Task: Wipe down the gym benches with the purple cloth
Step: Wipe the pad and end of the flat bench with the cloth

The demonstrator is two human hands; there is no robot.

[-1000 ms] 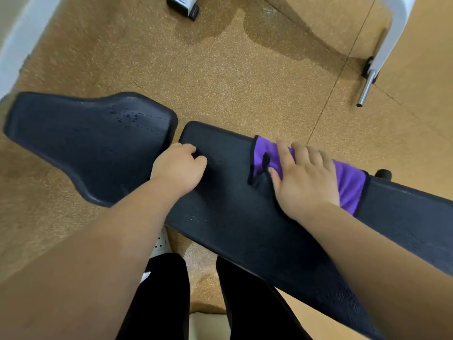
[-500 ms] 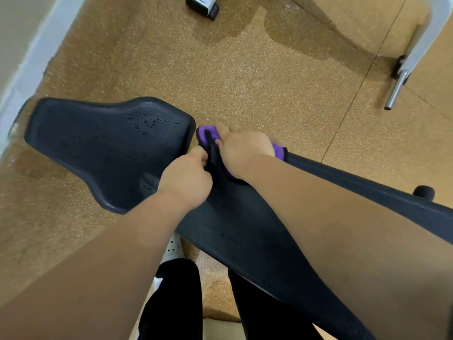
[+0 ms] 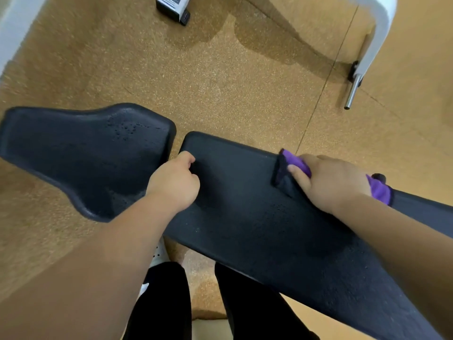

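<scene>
The black gym bench has a long back pad [image 3: 245,217] running from the centre to the lower right and a wider seat pad [image 3: 85,155] on the left, with a gap between them. The purple cloth [image 3: 297,163] lies on the far side of the back pad. My right hand [image 3: 333,182] presses flat on it, thumb stretched toward the left, and purple shows on both sides of the hand. My left hand [image 3: 175,182] rests as a loose fist on the back pad's left end and holds nothing. Small droplets sit on both pads.
Speckled cork floor lies all around. A white machine leg [image 3: 377,40] with a chrome peg [image 3: 351,92] stands at the upper right. A black-and-white base [image 3: 172,7] sits at the top. My black-trousered legs [image 3: 166,303] and a white shoe [image 3: 158,253] are beside the bench's near edge.
My right hand slid the cloth left to the back pad's end, then back to the right along the pad. My left hand stayed on the pad's left end.
</scene>
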